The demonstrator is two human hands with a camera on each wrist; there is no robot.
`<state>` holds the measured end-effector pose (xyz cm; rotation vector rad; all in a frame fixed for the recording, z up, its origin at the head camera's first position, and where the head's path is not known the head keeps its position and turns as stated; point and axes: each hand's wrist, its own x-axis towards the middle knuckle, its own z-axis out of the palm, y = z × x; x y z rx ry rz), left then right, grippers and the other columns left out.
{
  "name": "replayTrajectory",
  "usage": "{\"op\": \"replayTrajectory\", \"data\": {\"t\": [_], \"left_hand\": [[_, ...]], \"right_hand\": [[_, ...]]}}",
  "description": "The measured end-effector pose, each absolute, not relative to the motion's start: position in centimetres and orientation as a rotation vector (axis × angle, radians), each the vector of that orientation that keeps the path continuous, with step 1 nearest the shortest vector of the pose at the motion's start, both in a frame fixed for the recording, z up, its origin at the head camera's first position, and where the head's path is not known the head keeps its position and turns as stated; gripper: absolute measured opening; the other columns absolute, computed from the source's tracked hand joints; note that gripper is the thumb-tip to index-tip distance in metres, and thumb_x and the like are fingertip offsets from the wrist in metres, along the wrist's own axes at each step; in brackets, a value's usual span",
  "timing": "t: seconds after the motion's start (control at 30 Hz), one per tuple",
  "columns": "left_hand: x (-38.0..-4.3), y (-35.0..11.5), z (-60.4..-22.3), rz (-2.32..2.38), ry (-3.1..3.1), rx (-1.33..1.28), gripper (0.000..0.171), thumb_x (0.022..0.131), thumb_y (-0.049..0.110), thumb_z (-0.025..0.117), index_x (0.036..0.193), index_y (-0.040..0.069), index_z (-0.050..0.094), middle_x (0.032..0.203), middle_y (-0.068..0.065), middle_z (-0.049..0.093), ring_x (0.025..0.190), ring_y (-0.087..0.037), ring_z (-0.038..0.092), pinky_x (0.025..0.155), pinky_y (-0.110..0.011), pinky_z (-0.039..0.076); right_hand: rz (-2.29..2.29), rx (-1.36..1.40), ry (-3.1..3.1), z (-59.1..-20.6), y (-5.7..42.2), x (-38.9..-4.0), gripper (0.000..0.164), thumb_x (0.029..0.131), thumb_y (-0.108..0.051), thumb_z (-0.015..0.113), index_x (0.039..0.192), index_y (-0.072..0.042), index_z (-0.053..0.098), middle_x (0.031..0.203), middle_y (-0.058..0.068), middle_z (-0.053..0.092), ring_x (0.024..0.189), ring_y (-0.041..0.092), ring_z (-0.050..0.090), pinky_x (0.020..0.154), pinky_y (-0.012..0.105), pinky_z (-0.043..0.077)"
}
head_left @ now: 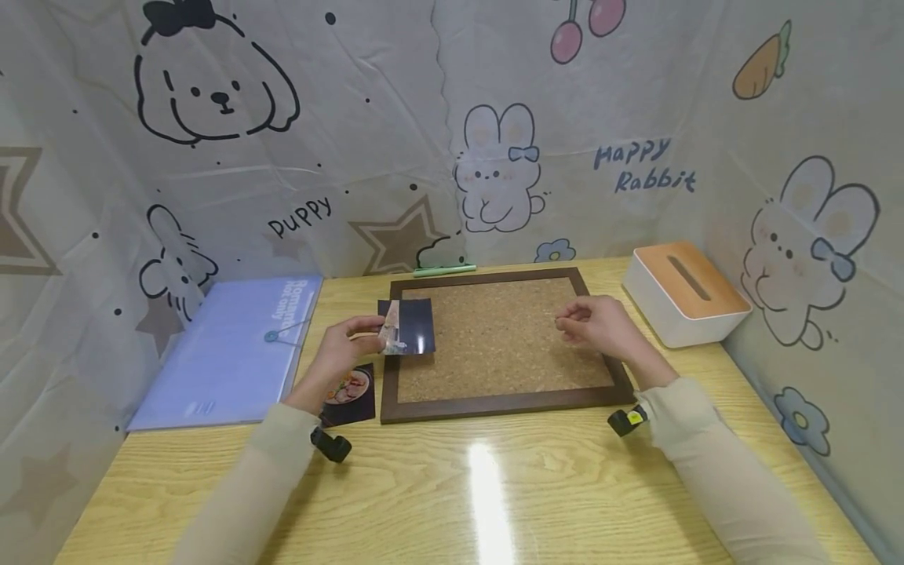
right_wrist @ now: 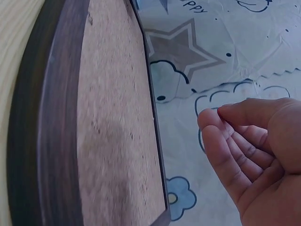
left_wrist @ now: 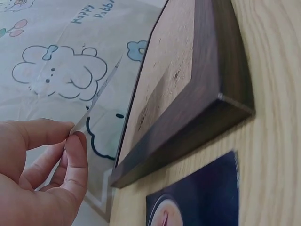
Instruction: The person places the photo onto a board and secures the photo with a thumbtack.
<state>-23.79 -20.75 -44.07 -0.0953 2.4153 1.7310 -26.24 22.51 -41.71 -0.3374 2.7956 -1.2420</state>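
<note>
My left hand [head_left: 344, 343] pinches a photo print [head_left: 417, 326] by its left edge, thumb below and fingers above. The print shows a pale tower on a dark ground and hangs over the left side of a cork board [head_left: 494, 337] with a dark brown frame. In the left wrist view the print [left_wrist: 96, 99] is seen nearly edge-on. Above the board's right side, my right hand [head_left: 596, 322] has thumb and index fingertips together. A tiny red spot [right_wrist: 220, 110] shows between those tips in the right wrist view; most of it is hidden.
Another photo print [head_left: 353, 396], of a bowl of food, lies left of the board. A bluish folder [head_left: 219, 353] lies farther left. A green pen [head_left: 445, 271] is behind the board, and a white tissue box [head_left: 688, 294] with a wooden lid stands to the right.
</note>
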Motion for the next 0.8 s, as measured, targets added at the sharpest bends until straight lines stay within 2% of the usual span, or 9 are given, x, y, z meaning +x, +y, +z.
{"op": "replayTrajectory", "data": {"t": [0.07,0.1,0.17,0.23,0.3,0.37,0.43,0.53,0.8], "left_hand": [[-23.6,-20.4,-44.1,1.725,2.421,-0.088,0.045,0.095,0.015,0.067,0.139,0.015,0.059,0.141,-0.012,0.055,0.117,-0.023,0.061,0.096,-0.038,0.05],[-23.4,-20.2,-44.1,1.721,2.413,-0.094,0.044,0.095,0.016,0.067,0.138,0.016,0.059,0.14,-0.01,0.056,0.101,-0.021,0.064,0.085,-0.035,0.051],[-23.2,-19.9,-44.1,1.715,2.397,-0.095,0.043,0.095,0.019,0.067,0.137,0.019,0.06,0.14,-0.009,0.056,0.078,-0.012,0.059,0.067,-0.03,0.048],[-23.1,-19.6,-44.1,1.732,2.349,-0.112,0.042,0.095,0.02,0.066,0.136,0.022,0.06,0.139,-0.006,0.056,0.054,-0.009,0.044,0.049,-0.029,0.038],[-23.0,-19.2,-44.2,1.751,2.312,-0.116,0.041,0.096,0.02,0.065,0.136,0.024,0.06,0.139,-0.005,0.054,0.044,-0.011,0.027,0.04,-0.029,0.027],[-22.9,-18.7,-44.4,1.77,2.304,-0.108,0.041,0.096,0.017,0.064,0.136,0.022,0.06,0.138,-0.007,0.053,0.049,-0.013,0.038,0.044,-0.028,0.037],[-23.0,-18.2,-44.7,1.774,2.333,-0.08,0.042,0.096,0.012,0.065,0.137,0.017,0.06,0.136,-0.01,0.053,0.07,-0.016,0.055,0.061,-0.027,0.047],[-23.0,-17.5,-45.3,1.752,2.39,-0.045,0.043,0.094,0.008,0.066,0.136,0.011,0.061,0.132,-0.014,0.056,0.106,-0.02,0.058,0.09,-0.029,0.048],[-22.9,-16.3,-46.3,1.653,2.484,-0.009,0.043,0.09,0.003,0.068,0.132,0.008,0.064,0.119,-0.014,0.064,0.091,-0.013,0.062,0.076,-0.025,0.051]], "right_hand": [[-1.243,-0.335,2.788,-41.6,22.0,-26.3,0.015,0.094,-0.016,0.068,0.102,-0.003,0.072,0.093,0.016,0.073,0.079,0.024,0.073,0.069,0.039,0.061],[-1.249,-0.335,2.777,-41.5,21.8,-26.4,0.016,0.094,-0.016,0.068,0.102,-0.003,0.072,0.094,0.017,0.073,0.08,0.025,0.073,0.07,0.041,0.061],[-1.256,-0.345,2.764,-41.4,21.3,-26.5,0.016,0.094,-0.017,0.068,0.103,-0.003,0.072,0.094,0.019,0.073,0.08,0.027,0.073,0.071,0.044,0.06],[-1.269,-0.355,2.749,-41.2,20.7,-26.7,0.016,0.095,-0.017,0.067,0.102,-0.003,0.072,0.094,0.02,0.073,0.08,0.03,0.073,0.072,0.046,0.06],[-1.272,-0.378,2.744,-41.0,20.1,-26.8,0.016,0.095,-0.017,0.067,0.101,-0.003,0.072,0.093,0.02,0.074,0.08,0.033,0.073,0.072,0.047,0.06],[-1.277,-0.395,2.727,-40.8,19.5,-27.0,0.016,0.095,-0.018,0.067,0.101,-0.004,0.073,0.093,0.019,0.074,0.081,0.035,0.073,0.074,0.048,0.06],[-1.285,-0.398,2.704,-40.7,18.9,-27.1,0.017,0.095,-0.018,0.067,0.102,-0.004,0.072,0.094,0.019,0.074,0.083,0.036,0.073,0.075,0.05,0.059],[-1.278,-0.398,2.686,-40.6,18.2,-27.4,0.017,0.096,-0.019,0.066,0.103,-0.004,0.072,0.096,0.018,0.075,0.086,0.037,0.074,0.076,0.049,0.06],[-1.274,-0.453,2.667,-40.9,16.3,-27.9,0.016,0.096,-0.018,0.066,0.103,-0.004,0.072,0.093,0.015,0.074,0.085,0.033,0.074,0.076,0.047,0.06]]}}
